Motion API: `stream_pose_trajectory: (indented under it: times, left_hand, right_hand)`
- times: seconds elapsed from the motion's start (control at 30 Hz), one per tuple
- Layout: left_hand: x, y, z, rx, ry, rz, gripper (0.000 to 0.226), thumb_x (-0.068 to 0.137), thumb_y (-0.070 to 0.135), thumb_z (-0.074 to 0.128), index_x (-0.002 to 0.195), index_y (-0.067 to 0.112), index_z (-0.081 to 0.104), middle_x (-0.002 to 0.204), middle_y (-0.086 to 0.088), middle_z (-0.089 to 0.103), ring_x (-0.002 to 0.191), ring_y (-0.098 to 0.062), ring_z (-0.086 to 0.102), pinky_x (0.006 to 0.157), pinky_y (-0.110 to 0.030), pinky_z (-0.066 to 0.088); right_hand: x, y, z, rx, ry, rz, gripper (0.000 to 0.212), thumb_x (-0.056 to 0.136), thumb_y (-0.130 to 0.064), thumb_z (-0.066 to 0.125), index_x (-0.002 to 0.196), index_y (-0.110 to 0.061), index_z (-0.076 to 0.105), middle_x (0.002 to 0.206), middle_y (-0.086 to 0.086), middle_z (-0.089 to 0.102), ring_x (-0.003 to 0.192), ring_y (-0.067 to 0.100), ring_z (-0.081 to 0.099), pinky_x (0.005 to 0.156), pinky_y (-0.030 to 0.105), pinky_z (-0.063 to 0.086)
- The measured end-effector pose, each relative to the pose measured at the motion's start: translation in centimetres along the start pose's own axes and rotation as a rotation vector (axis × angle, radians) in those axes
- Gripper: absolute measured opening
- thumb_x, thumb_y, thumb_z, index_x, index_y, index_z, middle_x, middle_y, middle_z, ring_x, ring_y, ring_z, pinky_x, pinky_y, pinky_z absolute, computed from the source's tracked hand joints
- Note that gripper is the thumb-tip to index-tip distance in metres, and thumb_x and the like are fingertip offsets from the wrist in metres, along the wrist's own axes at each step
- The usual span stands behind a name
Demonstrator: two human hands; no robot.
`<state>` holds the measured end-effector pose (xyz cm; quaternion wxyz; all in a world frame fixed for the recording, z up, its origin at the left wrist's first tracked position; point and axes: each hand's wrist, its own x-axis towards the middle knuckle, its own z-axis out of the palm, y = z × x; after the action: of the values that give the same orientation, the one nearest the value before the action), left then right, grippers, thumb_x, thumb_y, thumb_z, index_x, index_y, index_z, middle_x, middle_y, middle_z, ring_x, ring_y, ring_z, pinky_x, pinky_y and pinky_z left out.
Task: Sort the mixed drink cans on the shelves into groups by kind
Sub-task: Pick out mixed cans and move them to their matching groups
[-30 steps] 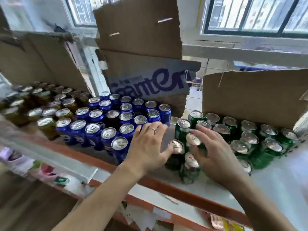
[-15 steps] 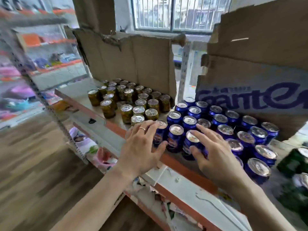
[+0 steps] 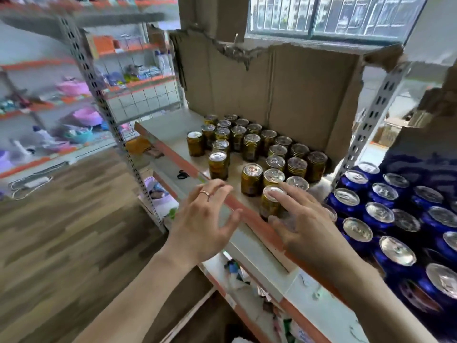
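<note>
blue cans [image 3: 380, 214]: cut off at right edge | far shelves [image 3: 44, 65]: blurred | gold cans [image 3: 251, 147]: labels unreadable

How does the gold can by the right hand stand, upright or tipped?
Upright: the gold can has its silver lid facing up and base on the shelf.

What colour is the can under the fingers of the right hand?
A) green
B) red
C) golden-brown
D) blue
C: the right hand lays its fingers over the silver top of a golden-brown can at the front edge of the shelf, while the blue cans stand further to the right, not under the fingers.
</note>
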<state>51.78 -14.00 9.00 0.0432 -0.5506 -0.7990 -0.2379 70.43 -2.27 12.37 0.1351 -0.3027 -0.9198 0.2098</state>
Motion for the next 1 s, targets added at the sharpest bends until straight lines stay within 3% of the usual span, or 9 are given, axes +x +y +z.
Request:
stream_pose_trajectory:
  times: [0.17, 0.37, 0.5, 0.63, 0.87, 1.0]
  left_hand:
    - [3.2, -4.2, -0.3, 0.039, -0.009, -0.035, 0.064, 0.091, 0.064, 0.035, 0.14, 0.026, 0.05, 0.145, 0.006, 0.047, 0.135, -0.015, 0.038, 0.111, -0.037, 0.037]
    - [8.7, -9.9, -0.8, 0.048, -0.015, -0.053, 0.064, 0.091, 0.063, 0.035, 0.139, 0.024, 0.05, 0.144, 0.004, 0.047, 0.135, -0.015, 0.037, 0.109, -0.038, 0.036]
    - [12.6, -13.7, -1.3, 0.075, -0.08, -0.044, 0.069, 0.09, 0.066, 0.028, 0.143, 0.025, 0.046, 0.148, 0.006, 0.043, 0.138, -0.014, 0.035, 0.111, -0.039, 0.035]
    - [16.8, -17.6, -1.4, 0.132, -0.105, -0.017, 0.068, 0.09, 0.068, 0.025, 0.144, 0.03, 0.044, 0.147, 0.01, 0.042, 0.137, -0.012, 0.033, 0.112, -0.03, 0.027]
    - [22.4, -22.3, 0.6, 0.096, -0.077, 0.023, 0.06, 0.09, 0.061, 0.037, 0.137, 0.026, 0.052, 0.138, 0.007, 0.051, 0.127, -0.019, 0.046, 0.102, -0.036, 0.042]
    - [25.8, -23.1, 2.4, 0.045, -0.111, 0.085, 0.059, 0.09, 0.061, 0.037, 0.135, 0.026, 0.053, 0.138, 0.008, 0.051, 0.125, -0.019, 0.047, 0.097, -0.041, 0.048]
  right_hand:
    - [5.6, -1.0, 1.6, 0.023, -0.003, -0.028, 0.058, 0.097, -0.043, 0.053, 0.15, -0.039, 0.031, 0.16, -0.02, 0.015, 0.147, 0.007, 0.007, 0.119, 0.034, 0.007]
    - [13.6, -2.4, 4.0, 0.052, 0.035, -0.009, 0.055, 0.094, -0.043, 0.053, 0.147, -0.034, 0.04, 0.159, -0.013, 0.024, 0.148, 0.013, 0.015, 0.121, 0.045, 0.017]
    - [18.6, -3.2, 5.6, 0.04, -0.01, 0.049, 0.058, 0.096, -0.042, 0.053, 0.15, -0.034, 0.034, 0.161, -0.011, 0.019, 0.149, 0.013, 0.011, 0.121, 0.047, 0.015]
    - [24.3, -3.6, 7.2, 0.037, -0.038, 0.07, 0.058, 0.097, -0.045, 0.048, 0.151, -0.038, 0.026, 0.162, -0.014, 0.015, 0.149, 0.012, 0.009, 0.122, 0.047, 0.013]
    - [31.5, -4.2, 9.2, 0.061, -0.025, 0.088, 0.065, 0.087, -0.052, 0.037, 0.149, -0.033, 0.035, 0.161, -0.009, 0.021, 0.148, 0.015, 0.016, 0.12, 0.047, 0.016]
    - [32.9, -3.1, 9.2, 0.011, -0.005, 0.148, 0.057, 0.096, -0.042, 0.05, 0.15, -0.034, 0.033, 0.161, -0.013, 0.019, 0.147, 0.012, 0.015, 0.121, 0.039, 0.012]
